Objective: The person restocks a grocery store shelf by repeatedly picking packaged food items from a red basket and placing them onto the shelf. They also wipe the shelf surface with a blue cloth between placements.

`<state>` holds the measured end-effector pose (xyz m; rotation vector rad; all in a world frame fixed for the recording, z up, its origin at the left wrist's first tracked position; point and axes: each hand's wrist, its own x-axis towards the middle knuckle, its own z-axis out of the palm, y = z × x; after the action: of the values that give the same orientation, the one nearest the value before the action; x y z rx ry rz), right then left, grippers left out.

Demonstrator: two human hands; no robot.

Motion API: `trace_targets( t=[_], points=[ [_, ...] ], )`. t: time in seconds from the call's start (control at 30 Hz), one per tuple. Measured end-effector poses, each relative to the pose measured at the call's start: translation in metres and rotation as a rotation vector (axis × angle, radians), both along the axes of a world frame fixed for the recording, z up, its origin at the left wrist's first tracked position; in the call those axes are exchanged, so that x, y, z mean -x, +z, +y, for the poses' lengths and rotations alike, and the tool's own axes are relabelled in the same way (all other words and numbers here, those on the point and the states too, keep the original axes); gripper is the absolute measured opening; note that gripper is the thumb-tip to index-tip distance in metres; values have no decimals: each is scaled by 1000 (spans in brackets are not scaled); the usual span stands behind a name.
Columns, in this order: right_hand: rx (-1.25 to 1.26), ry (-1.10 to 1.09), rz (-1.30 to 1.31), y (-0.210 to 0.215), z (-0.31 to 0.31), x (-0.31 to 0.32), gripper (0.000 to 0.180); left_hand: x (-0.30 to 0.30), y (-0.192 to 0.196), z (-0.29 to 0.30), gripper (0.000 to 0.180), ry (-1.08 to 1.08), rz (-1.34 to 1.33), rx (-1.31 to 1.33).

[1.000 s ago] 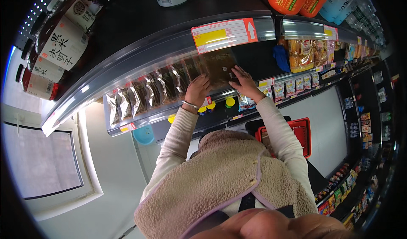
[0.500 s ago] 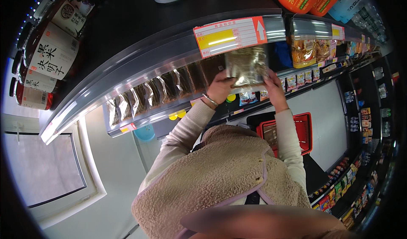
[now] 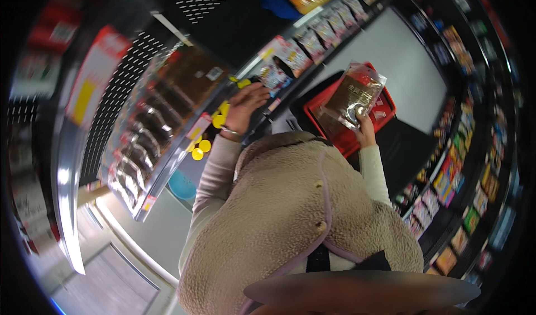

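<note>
My right hand (image 3: 365, 128) grips the lower edge of a flat brown packet (image 3: 353, 98) in shiny clear plastic. The packet is held over a red shopping basket (image 3: 347, 146), covering part of its opening; another brown packet seems to lie inside. My left hand (image 3: 245, 109) is raised by the shelf edge with its fingers stretched out and nothing in them. To its left, a row of similar brown packets (image 3: 192, 76) stands along the shelf, the nearest showing a white label.
Yellow-capped items (image 3: 204, 146) and small snack bags (image 3: 274, 76) sit on the lower shelf beside my left hand. A blue basin (image 3: 181, 185) is below. Shelves of colourful packets (image 3: 446, 175) line the right side. A price-tagged shelf edge (image 3: 95, 75) juts out at left.
The brown packet has gone from both hands at the shelf to my right hand alone, over the basket. My left hand has let go. The view has turned toward the basket.
</note>
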<state>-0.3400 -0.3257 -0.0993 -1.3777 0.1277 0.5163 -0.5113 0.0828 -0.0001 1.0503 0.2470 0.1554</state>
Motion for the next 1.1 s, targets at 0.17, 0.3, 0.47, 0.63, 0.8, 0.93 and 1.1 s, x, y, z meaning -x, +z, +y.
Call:
trace_targets(
  t=[0.17,0.3,0.47,0.63,0.8,0.93,1.1],
  points=[
    [-133,-377,345,-77,-57,10,25,3,-7,-23,35,34,167,24],
    [-14,-426,334,-133,-68,16,23,6,-9,-33,33,97,197,5],
    [587,-354,331,-168,-73,31,41,26,0,-5,35,151,18,-23],
    [291,-286,284,-126,-47,2,47,72,9,61,37,430,-95,55],
    [217,-35,-9,-34,50,-50,44,109,4,102,34,748,-101,-208],
    [-22,223,-321,38,149,-54,37,110,1,100,33,848,-100,178],
    [28,716,-770,113,274,-21,48,103,10,97,33,874,-102,246]
  ],
)
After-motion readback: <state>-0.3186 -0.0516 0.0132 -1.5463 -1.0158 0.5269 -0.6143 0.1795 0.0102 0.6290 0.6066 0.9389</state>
